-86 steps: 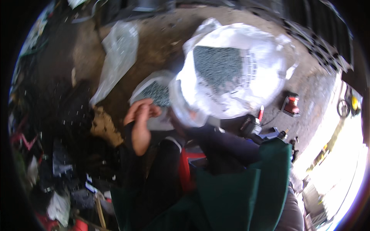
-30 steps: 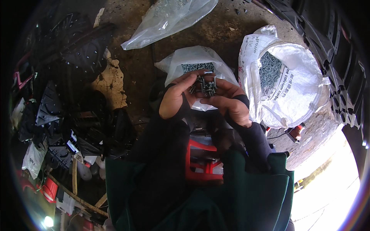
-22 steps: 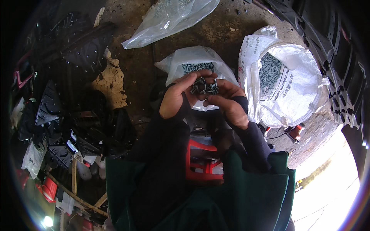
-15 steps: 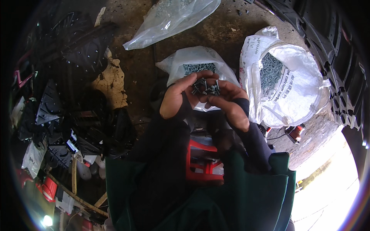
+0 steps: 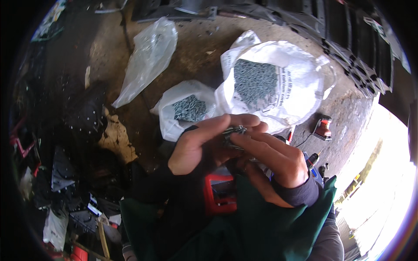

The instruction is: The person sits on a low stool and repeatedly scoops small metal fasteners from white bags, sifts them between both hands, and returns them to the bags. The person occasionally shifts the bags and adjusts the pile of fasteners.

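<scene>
Just left of centre: small white plastic bag (image 5: 169,125), grey metal screws (image 5: 190,108) inside. Upper right of it: large white woven sack (image 5: 303,85), more screws (image 5: 256,82) inside. Upper left: long clear plastic bag (image 5: 149,58) on brown floor (image 5: 194,52).

You have a stained brown concrete floor (image 5: 191,39) toward twelve o'clock. Glaring daylight (image 5: 383,178) bleaches your view from three to five o'clock, while nine o'clock lies in deep shadow. A red plastic stool (image 5: 210,195) stands at six.

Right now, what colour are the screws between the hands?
The screws look silvery grey, partly shadowed; best seen in the head view.
</scene>
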The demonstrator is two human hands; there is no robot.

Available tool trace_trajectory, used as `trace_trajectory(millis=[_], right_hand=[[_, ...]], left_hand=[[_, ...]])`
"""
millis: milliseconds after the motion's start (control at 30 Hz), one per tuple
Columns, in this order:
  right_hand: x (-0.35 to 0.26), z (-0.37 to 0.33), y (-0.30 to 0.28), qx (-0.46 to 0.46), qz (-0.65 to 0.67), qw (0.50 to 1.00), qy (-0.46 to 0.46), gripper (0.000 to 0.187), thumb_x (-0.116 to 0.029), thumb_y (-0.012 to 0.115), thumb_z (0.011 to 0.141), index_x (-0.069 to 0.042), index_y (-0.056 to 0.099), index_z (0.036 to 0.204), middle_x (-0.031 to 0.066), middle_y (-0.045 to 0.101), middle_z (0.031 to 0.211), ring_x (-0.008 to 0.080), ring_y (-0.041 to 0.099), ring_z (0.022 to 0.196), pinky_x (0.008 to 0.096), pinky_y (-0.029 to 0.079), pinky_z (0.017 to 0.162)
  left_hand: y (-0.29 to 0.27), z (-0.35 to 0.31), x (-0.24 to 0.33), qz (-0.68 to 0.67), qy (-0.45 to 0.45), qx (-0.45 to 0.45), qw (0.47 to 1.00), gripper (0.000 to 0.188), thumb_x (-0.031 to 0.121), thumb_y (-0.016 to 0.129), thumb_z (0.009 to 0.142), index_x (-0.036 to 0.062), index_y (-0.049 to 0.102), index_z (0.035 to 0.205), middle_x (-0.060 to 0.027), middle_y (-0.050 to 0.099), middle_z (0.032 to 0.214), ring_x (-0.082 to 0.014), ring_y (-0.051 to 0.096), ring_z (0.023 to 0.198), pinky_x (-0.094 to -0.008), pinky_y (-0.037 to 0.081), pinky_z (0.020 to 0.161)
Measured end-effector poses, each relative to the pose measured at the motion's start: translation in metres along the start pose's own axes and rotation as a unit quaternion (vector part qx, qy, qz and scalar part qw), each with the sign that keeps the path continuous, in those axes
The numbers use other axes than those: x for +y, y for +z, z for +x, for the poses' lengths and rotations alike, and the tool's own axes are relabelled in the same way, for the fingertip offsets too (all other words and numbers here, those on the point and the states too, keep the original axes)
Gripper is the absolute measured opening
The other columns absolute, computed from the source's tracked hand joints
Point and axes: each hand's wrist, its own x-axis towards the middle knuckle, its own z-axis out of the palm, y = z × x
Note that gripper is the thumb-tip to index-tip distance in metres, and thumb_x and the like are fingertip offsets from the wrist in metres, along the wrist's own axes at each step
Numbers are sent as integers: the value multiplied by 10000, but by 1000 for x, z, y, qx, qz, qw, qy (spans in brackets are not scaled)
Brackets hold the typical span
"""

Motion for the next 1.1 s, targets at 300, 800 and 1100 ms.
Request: trace_trajectory(millis=[300,800,1100], right_hand=[[-1,-16,-41,94,-167,980,-46,564,175,532,714,17,542,1255,228,571,1178,339,654,983,349,538,777],[69,-9,-41,260,133,955,-57,546,130,553,752,12,506,1283,146,586,1132,206,650,905,307,501,764],[84,-24,-11,239,383,891,-47,357,110,513,877,58,500,1230,99,585,1085,182,610,951,323,481,843]], left_hand=[[38,52,-25,-14,9,7,1000,376,296,470,994,14,519,1237,-97,565,1185,-192,547,1072,-387,397,955],[26,102,-40,-48,0,-23,999,494,295,457,984,-27,392,1352,-154,476,1341,-228,460,1244,-420,322,1082],[21,99,-16,187,66,9,980,923,649,263,945,-50,29,1502,-253,-112,1571,-281,-176,1463,-424,-117,1148]])
